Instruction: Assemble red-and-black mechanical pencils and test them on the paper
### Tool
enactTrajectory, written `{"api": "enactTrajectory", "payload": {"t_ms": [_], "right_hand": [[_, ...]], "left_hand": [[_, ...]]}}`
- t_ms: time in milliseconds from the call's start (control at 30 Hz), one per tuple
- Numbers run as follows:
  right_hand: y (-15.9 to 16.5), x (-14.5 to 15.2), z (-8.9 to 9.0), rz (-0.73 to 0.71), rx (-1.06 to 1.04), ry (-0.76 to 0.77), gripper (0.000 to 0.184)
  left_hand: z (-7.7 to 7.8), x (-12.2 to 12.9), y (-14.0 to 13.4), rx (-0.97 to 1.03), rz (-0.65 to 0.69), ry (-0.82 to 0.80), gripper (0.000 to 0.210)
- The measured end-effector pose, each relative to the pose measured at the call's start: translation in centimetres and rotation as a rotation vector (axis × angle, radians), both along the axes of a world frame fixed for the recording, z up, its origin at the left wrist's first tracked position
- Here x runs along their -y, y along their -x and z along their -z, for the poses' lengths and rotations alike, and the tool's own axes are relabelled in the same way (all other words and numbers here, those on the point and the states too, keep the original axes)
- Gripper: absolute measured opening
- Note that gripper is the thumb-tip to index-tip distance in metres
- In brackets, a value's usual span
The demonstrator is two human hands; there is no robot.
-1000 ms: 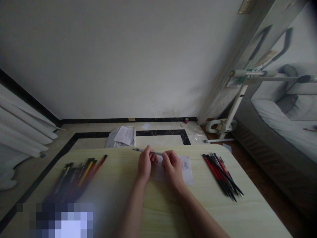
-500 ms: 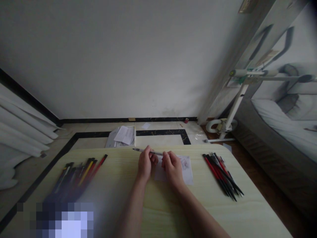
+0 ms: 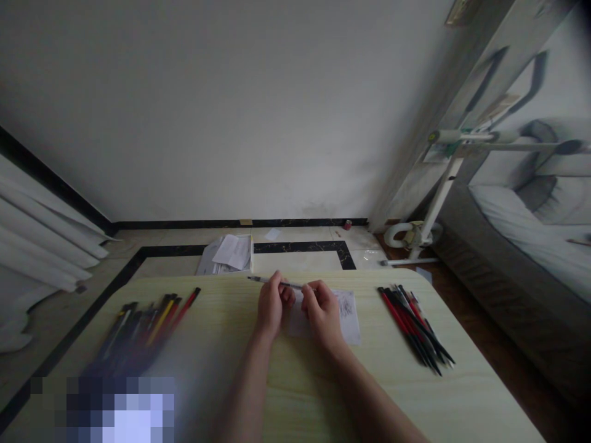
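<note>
A slim pen with a dark tip lies almost level between my two hands, above the table. The fingers of my left hand are closed round its middle, and its tip sticks out to the left. My right hand pinches the other end, which its fingers partly hide. Beneath my right hand is a small sheet of white paper with dark scribbles on it.
Several red and black pens lie in a loose bundle on the right of the wooden table. More pens, some yellow, spread at the left, partly blurred. Papers rest in a box beyond the far edge. Exercise equipment stands at right.
My right fingers have shifted very slightly at the pen's end. Both hands keep their grip, and the pen stays in nearly the same place.
</note>
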State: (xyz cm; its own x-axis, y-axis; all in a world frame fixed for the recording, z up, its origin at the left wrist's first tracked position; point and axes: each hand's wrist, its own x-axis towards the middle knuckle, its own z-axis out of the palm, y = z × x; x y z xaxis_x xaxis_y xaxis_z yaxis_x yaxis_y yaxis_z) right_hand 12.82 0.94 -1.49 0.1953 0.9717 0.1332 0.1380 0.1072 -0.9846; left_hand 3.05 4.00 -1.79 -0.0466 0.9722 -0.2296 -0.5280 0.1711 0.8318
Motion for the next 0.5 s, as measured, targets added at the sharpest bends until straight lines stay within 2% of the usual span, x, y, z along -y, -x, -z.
{"api": "enactTrajectory", "payload": {"t_ms": [500], "right_hand": [[0.0, 0.06, 0.52, -0.005, -0.008, 0.007, 0.018]], "left_hand": [[-0.07, -0.02, 0.03, -0.051, 0.001, 0.033, 0.038]]}}
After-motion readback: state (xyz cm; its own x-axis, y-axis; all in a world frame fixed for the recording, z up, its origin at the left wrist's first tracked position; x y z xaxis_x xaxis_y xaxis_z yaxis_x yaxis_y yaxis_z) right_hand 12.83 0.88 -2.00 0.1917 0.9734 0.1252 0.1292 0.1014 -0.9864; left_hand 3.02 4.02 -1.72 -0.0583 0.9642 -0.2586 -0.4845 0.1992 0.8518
